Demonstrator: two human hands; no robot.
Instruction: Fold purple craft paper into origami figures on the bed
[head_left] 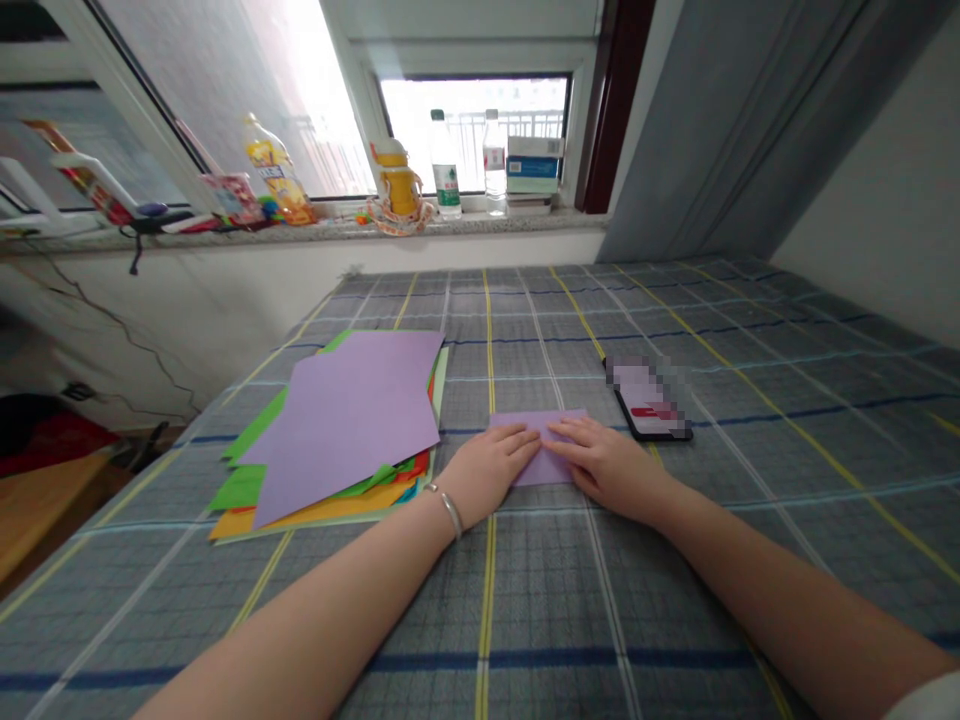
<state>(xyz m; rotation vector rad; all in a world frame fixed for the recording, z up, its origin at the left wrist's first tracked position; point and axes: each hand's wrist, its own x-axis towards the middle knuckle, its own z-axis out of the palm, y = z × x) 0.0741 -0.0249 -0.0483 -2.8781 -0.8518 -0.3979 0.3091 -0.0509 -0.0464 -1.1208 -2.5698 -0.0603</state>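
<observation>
Lilac paper [537,450] lies flat, long axis crosswise, under left hand [487,472] and right hand [611,465], each equally near; fingers together and flat on it, fingertips nearly meeting.

Head-worn view, facing forward and down

Folded lilac paper [541,470], flat rectangle, lying on a plaid bedspread [540,600]
</observation>
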